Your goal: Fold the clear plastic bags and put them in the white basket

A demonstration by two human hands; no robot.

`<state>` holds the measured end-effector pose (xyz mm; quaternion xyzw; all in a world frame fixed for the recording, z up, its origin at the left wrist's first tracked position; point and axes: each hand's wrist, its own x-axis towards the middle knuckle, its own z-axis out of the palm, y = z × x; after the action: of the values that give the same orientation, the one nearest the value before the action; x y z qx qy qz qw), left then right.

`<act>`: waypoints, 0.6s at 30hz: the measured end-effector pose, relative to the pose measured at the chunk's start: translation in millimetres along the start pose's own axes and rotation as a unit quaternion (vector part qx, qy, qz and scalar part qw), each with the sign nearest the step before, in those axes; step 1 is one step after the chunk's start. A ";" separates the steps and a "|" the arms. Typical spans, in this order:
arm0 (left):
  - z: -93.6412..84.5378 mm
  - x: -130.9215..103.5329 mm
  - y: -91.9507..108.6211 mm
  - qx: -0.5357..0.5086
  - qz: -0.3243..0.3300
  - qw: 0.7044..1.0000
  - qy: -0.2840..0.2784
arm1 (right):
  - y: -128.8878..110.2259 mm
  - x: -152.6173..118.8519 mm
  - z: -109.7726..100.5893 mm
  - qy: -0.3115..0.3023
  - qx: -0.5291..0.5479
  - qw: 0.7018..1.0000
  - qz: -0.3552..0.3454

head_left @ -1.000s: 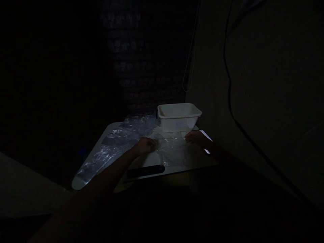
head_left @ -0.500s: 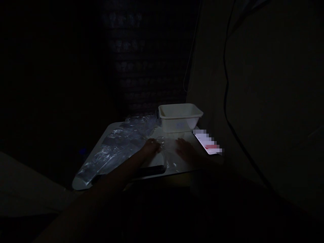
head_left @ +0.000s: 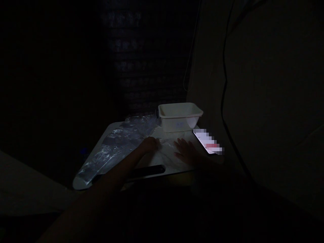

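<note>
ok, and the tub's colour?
Off-white tub, though the light is dim; the head view shows it.

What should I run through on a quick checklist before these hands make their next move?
1. Light good enough to see fine detail: not ok, the scene is very dark.
2. Right hand free to move: ok, its fingers are spread, with no grip on anything visible.
3. Left hand gripping the clear film between the hands: cannot tell, its curled fingers are in shadow.
4. White tub upright and apart from both hands: ok.
5. Phone clear of the right hand: ok, it lies beside it.
6. Left arm clear of the plastic pile: cannot tell, they overlap in this view.
</note>
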<state>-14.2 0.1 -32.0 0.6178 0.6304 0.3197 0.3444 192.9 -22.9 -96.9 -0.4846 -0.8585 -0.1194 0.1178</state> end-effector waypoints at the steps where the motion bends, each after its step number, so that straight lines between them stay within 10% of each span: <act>1: -7.2 0.1 -2.1 0.035 0.004 0.999 -0.002 | 0.3 -0.3 -1.8 0.000 0.001 1.000 0.001; 6: -14.7 -8.1 0.7 0.309 0.079 0.947 0.030 | -0.8 4.2 -16.2 0.004 0.019 1.000 -0.024; 18: 8.9 -18.8 7.0 0.332 0.160 0.911 -0.185 | -11.2 6.9 -6.1 -0.020 0.036 0.996 -0.080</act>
<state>-2.9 -18.7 -30.5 0.8371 0.5180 0.0231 0.1745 180.4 -24.9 -90.0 -0.4122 -0.9004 -0.0877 0.1080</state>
